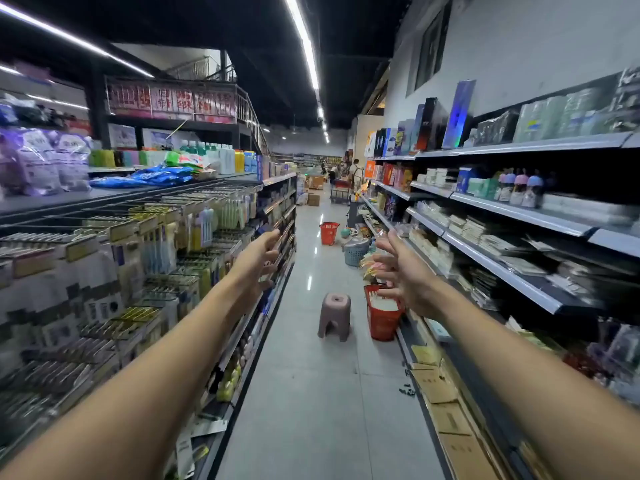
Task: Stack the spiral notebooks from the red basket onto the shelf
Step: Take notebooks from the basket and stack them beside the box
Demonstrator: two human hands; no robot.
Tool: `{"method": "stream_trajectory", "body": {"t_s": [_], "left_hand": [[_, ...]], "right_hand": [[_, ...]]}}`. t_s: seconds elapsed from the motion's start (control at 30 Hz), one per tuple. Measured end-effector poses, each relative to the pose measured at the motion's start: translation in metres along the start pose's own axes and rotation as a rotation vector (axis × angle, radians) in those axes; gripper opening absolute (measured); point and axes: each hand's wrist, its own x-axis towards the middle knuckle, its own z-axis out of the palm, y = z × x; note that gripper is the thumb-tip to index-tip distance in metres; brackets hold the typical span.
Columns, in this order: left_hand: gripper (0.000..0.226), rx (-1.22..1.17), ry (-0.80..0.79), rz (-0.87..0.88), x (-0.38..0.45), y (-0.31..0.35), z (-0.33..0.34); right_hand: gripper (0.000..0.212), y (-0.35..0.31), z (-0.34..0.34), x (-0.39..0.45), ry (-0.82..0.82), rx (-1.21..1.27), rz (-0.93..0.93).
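Head view, the only camera: the person stands in a shop aisle with both bare arms stretched forward. The left hand (259, 258) is spread with relaxed fingers and holds nothing; the right hand (403, 271) is likewise wide, fingers splayed, empty. Landmark: the red basket (381, 318) on the floor, against the foot of the right-hand shelf (498, 268). Pale contents show inside the basket, presumably the spiral notebooks (382, 304), though blur prevents confirming any spiral binding. A pinkish plastic stool (334, 317) stands just beside the basket, on its aisle side. A second red basket (329, 233) sits well beyond it down the aisle, with a grey basket (355, 252) between the two. Stacked stationery lies on the shelf tiers above the near basket. Judgement: task not begun; the hands are well short of the basket. Risks: walking in could catch the stool, given how close it stands; the far basket could be mistaken for the right one; a loose, wide grip on a stack of notebooks might let it fan and slide.
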Motion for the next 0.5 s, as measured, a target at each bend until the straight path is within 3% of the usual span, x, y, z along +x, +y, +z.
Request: {"method": "stream_trajectory", "body": {"t_s": [0.33,0.5], "left_hand": [[0.047,-0.007,-0.072,-0.025,0.191,-0.045,0.016],[0.058,0.028,-0.154,-0.058,0.33,-0.046,0.015]], "right_hand": [[0.071,0.06,0.016,0.194,0.079,0.058,0.05],[0.068,0.067,0.028,0.319,0.111,0.087,0.083]]}}
